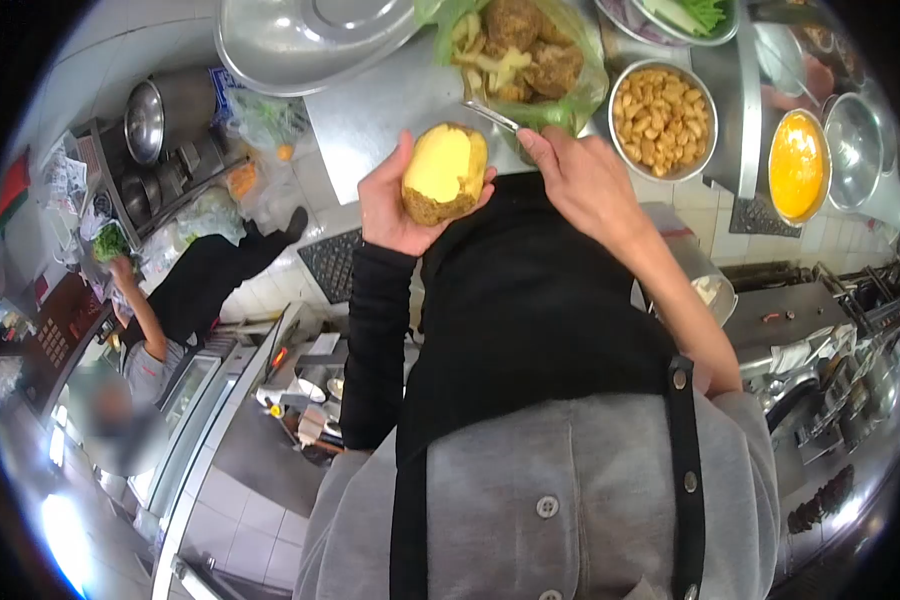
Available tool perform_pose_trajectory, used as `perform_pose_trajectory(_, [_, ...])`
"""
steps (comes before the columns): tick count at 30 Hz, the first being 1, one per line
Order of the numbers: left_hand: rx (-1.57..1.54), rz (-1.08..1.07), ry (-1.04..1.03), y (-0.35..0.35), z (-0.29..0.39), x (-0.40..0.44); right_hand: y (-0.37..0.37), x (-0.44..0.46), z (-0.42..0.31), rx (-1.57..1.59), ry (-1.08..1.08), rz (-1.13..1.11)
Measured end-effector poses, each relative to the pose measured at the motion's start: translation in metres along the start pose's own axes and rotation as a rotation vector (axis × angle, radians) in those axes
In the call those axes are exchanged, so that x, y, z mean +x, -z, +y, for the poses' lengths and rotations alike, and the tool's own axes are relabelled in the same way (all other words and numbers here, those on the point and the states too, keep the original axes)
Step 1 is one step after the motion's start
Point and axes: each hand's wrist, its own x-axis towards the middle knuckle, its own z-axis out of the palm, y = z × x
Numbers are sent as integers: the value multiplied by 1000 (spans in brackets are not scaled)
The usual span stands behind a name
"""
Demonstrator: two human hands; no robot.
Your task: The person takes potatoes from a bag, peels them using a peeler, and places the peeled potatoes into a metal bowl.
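My left hand (402, 200) is wrapped round a potato (440, 172) from below and the side. Its upper face is peeled to bright yellow, while brown skin remains round the edges and bottom. In my right hand (588, 185) is a slim metal peeler (492, 116), pointing left, apart from the potato; its handle is mostly hidden by the fingers. Just beyond both hands lies a green plastic bag (582, 98) with unpeeled potatoes (553, 68) and pale peelings (500, 68) in it.
Right of the bag stands a bowl of peanuts (663, 120). A large metal basin (315, 50) is at the back left, a bowl of greens (698, 18) at the back right. Farther right is a bowl of orange liquid (799, 165). A co-worker (205, 285) handles greens at left.
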Motion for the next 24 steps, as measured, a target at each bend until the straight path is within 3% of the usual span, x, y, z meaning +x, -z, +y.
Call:
perform_pose_trajectory(3, [131, 29, -45, 1, 5, 2, -9, 4, 4, 74, 24, 56])
perform_pose_trajectory(6, [298, 6, -28, 1, 6, 0, -6, -2, 0, 53, 29, -43])
perform_pose_trajectory(12, [447, -78, 11, -4, 3, -4, -16, -13, -10, 84, 246, -13])
perform_pose_trajectory(16, [478, -107, 20, -8, 3, -17, -15, 0, 19, -123, -7, -75])
perform_pose_trajectory(20, [687, -33, -91, -21, 4, -23, 3, -6, 1, 1, -70, -47])
perform_pose_trajectory(24, [827, 23, -153, -10, 1, -10, 0, -18, -24, 47, 239, 26])
